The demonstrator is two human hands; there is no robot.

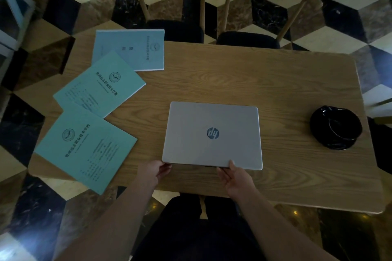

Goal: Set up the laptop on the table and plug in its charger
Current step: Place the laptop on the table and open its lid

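Laptop [212,133] lies closed on the tabletop [233,82], near edge pinched by left hand [156,170] and right hand [235,176]; lifting the lid one-sidedly could skid it towards the coiled charger [336,127]

One laptop [212,135], three booklets [99,85], two chairs [269,6], one coiled black cable [336,127], one table [233,78].
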